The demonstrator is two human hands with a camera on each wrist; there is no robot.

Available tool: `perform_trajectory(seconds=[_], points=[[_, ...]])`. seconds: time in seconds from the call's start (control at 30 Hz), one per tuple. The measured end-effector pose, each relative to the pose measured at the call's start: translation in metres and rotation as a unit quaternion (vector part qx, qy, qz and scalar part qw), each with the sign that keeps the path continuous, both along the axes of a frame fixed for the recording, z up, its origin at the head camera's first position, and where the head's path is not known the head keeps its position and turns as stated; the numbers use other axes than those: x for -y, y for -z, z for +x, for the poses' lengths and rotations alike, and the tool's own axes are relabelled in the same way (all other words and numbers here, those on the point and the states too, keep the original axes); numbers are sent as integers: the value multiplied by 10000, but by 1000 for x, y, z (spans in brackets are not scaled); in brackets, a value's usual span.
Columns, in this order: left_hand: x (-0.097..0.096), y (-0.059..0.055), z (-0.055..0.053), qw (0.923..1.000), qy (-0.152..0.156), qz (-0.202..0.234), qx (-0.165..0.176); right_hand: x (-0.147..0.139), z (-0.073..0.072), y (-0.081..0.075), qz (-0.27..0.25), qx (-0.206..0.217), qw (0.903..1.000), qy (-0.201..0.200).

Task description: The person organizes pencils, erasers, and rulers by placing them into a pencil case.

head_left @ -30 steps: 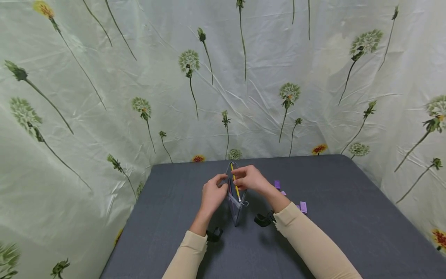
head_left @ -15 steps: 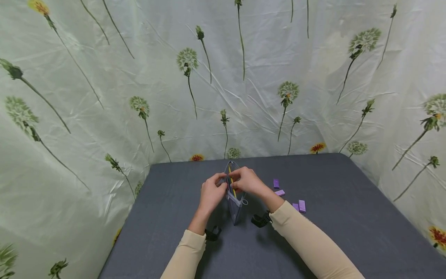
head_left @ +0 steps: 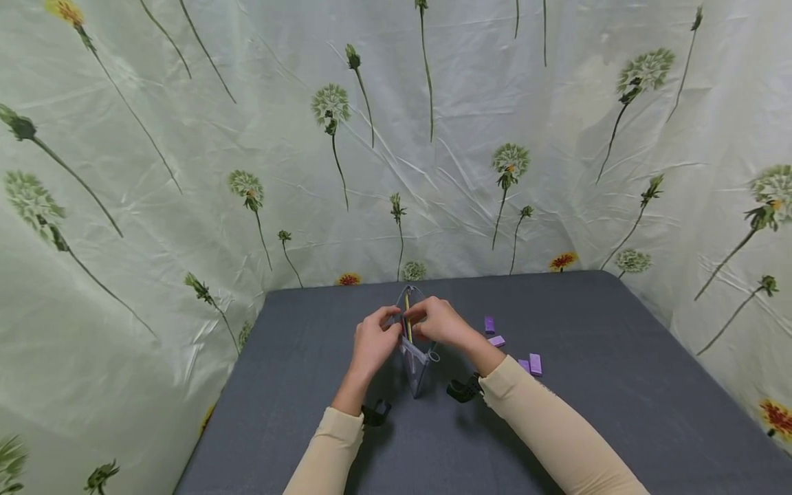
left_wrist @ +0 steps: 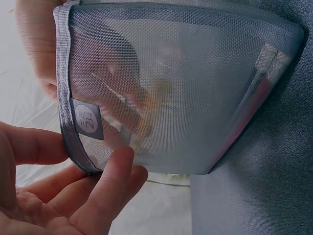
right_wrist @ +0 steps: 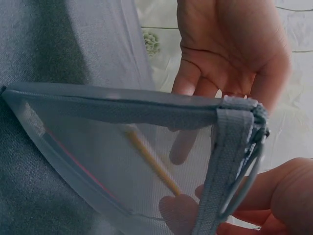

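Note:
A grey mesh zip pouch [head_left: 413, 375] stands on the dark table with its mouth apart. My left hand [head_left: 374, 338] pinches its upper rim on the left side, beside a small grey label [left_wrist: 88, 117] in the left wrist view. My right hand [head_left: 441, 322] reaches into the mouth from the right, its fingertips pinching a yellow pencil [head_left: 408, 300]. Through the mesh in the right wrist view, the pencil [right_wrist: 154, 161] slants inside the pouch, one end at the right fingertips. A thin pink item [right_wrist: 80, 164] lies along the pouch's edge within.
Several small purple blocks lie on the table [head_left: 606, 412] to the right: a darker purple block [head_left: 489, 325] at the back and a lighter purple block [head_left: 535, 364] nearer. A flowered curtain [head_left: 396, 137] hangs behind the table.
The pencil has gone lower into the pouch; its near end, which showed above the rim a second ago, is now hidden. The right fingers have moved slightly down and left with it.

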State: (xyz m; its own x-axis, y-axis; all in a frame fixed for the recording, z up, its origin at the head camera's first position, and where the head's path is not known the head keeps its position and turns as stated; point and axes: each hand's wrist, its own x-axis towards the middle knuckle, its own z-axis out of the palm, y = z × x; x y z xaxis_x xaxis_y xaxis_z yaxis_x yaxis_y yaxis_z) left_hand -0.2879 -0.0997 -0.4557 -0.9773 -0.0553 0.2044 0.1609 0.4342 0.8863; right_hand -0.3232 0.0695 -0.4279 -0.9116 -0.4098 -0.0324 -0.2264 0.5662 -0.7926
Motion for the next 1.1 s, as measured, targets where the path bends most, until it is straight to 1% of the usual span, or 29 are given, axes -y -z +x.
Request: perform_trajectory(seconds=[0.1, 0.23, 0.43, 0.57, 0.83, 1.1], points=[[0, -1, 1, 10000, -14, -66, 13, 0, 0, 0, 94, -36, 9999, -60], [0, -2, 1, 9999, -46, -135, 40, -2, 1, -1, 178, -211, 9996, -103], [1, -3, 2, 9998, -72, -207, 41, -10, 5, -8, 35, -583, 9982, 136], [3, -4, 3, 9997, -82, -248, 27, -18, 9, -14, -45, -766, 9969, 197], [5, -5, 4, 9997, -16, -235, 31, -40, 18, -25, -71, -957, 9953, 127], [5, -3, 6, 9999, 67, -122, 11, -74, 29, -31, -19, -1008, 9944, 314]])
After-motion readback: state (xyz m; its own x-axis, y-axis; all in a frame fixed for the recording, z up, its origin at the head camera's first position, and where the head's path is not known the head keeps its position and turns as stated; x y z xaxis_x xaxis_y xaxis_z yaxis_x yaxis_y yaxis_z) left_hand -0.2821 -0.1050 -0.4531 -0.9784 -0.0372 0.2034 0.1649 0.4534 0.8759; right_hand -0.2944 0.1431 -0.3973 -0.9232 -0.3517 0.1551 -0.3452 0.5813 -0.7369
